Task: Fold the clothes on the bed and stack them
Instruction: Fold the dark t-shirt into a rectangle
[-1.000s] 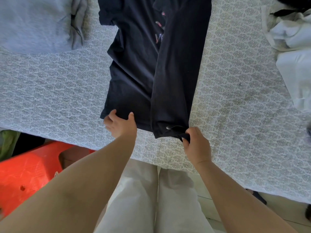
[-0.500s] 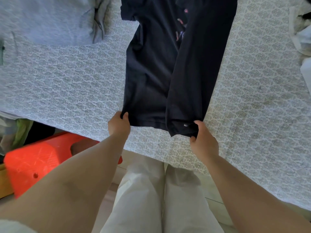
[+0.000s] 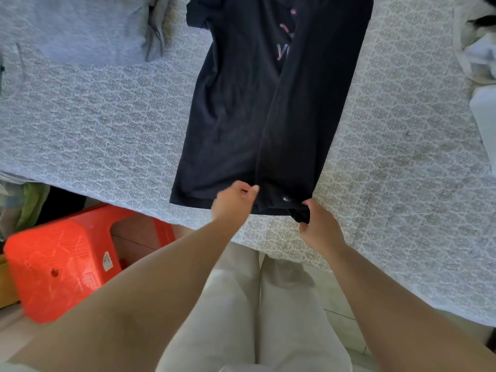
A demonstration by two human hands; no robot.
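A dark navy T-shirt (image 3: 241, 108) lies lengthwise on the patterned bedspread (image 3: 107, 124), its right third folded over the middle so the pink print is half covered. My right hand (image 3: 318, 224) grips the bottom hem at the folded panel's right corner. My left hand (image 3: 233, 201) is over the hem near the middle, at the folded panel's left edge, fingers curled and thumb pinching the fabric. The shirt's left bottom corner lies flat and free.
A folded grey garment (image 3: 75, 25) lies at the back left of the bed. White clothes (image 3: 480, 60) are heaped at the right edge. A red plastic stool (image 3: 61, 261) stands on the floor left of my legs, beside the bed edge.
My left hand has let go of the shirt's left bottom corner and moved right to the hem at the folded panel's edge. The right hand keeps its hold.
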